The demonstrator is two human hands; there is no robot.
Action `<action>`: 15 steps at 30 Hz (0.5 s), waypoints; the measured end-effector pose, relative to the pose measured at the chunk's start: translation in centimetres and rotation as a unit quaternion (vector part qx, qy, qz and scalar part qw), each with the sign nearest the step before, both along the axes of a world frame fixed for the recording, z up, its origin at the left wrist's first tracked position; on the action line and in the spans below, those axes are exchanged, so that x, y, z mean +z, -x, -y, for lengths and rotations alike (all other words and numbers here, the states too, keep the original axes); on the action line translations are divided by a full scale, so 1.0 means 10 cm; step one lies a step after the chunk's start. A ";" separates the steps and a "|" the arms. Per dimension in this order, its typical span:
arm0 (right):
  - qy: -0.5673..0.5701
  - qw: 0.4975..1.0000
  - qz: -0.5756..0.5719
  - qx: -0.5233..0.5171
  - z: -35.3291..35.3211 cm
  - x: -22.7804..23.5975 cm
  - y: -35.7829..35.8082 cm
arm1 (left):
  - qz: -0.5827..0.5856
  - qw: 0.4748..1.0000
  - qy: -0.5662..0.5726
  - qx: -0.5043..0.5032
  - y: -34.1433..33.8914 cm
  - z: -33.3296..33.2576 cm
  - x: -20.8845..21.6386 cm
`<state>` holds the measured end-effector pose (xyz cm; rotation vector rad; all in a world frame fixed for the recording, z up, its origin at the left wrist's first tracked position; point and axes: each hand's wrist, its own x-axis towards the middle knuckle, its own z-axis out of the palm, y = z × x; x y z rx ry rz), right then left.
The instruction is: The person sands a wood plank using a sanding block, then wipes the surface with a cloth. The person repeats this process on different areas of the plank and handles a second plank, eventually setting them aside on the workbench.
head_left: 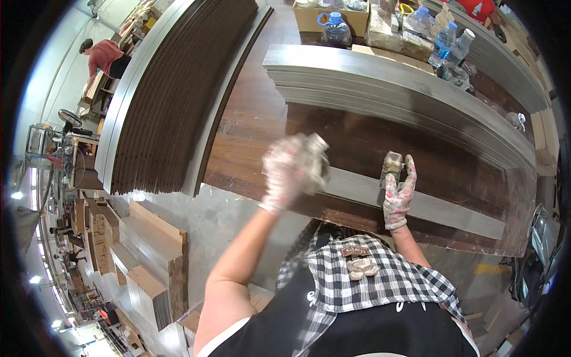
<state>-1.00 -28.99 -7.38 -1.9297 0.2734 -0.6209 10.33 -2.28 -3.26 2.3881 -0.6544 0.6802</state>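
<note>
A long grey plank (pixel 443 213) lies across the near part of the brown table (pixel 244 128). My left hand (pixel 282 172), in a white glove with pinkish spots, is at the plank's left end. It is closed around a crumpled greyish rag (pixel 314 163), and both are smeared by motion. My right hand (pixel 398 202), in a matching glove, is over the middle of the plank. Between its thumb and fingers it grips a small, grimy, light-coloured block (pixel 392 160). Part of the plank is hidden beneath the gloves.
Grey planks (pixel 380 83) are stacked behind my hands. A tall row of dark-edged planks (pixel 172 95) stands at the left. Water bottles (pixel 443 44), a blue-capped jug (pixel 336 30) and a carton (pixel 309 19) sit at the back. A person (pixel 104 56) bends at far left.
</note>
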 end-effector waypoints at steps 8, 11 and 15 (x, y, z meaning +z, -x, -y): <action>-0.074 0.994 0.055 -0.061 0.10 -0.14 -0.10 | -0.261 0.937 -0.203 -0.109 0.71 1.50 -0.27; -0.176 0.977 0.037 -0.117 0.19 -0.05 -0.09 | -0.286 0.936 0.065 -0.192 0.65 1.54 -0.31; -0.042 0.997 0.053 -0.038 -0.03 0.44 -0.09 | -0.338 0.818 0.424 -0.192 0.42 1.31 -0.26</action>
